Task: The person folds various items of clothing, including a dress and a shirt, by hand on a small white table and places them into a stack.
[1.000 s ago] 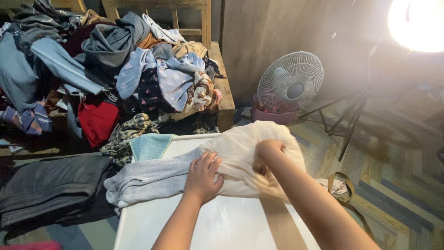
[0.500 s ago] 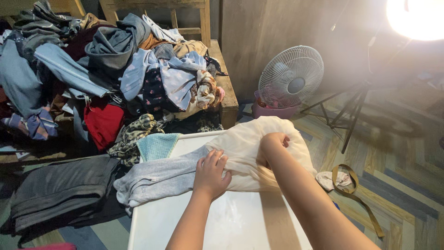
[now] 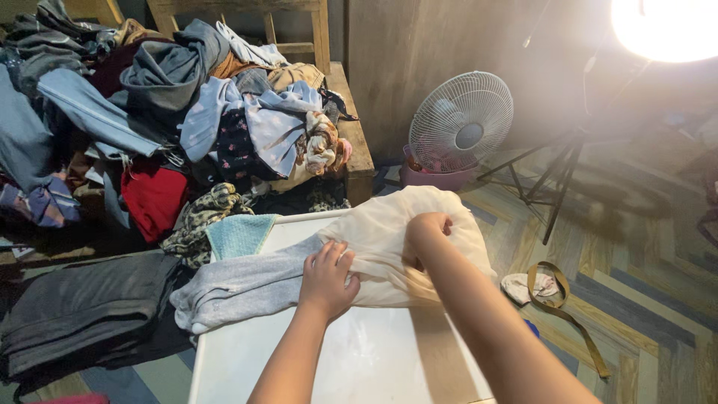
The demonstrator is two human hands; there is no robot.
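A cream garment point(image 3: 389, 224) lies bunched at the far end of a white table point(image 3: 359, 359). My right hand point(image 3: 426, 236) is closed in a fist on its fabric near the middle. My left hand point(image 3: 327, 278) presses down flat where the cream garment meets a pale grey garment point(image 3: 239, 288), which stretches off the table's left edge. A small teal cloth point(image 3: 235, 234) lies at the table's far left corner.
A big heap of mixed clothes point(image 3: 172, 112) covers a wooden bench point(image 3: 351, 127) at the back left. Dark folded trousers point(image 3: 82, 307) lie on the left. A white fan point(image 3: 461, 123), a light stand point(image 3: 561, 172) and a strap point(image 3: 561, 299) are on the floor to the right.
The view has shifted slightly; both hands have stayed on the cream garment, with the right fist gathering the fabric a little more tightly.
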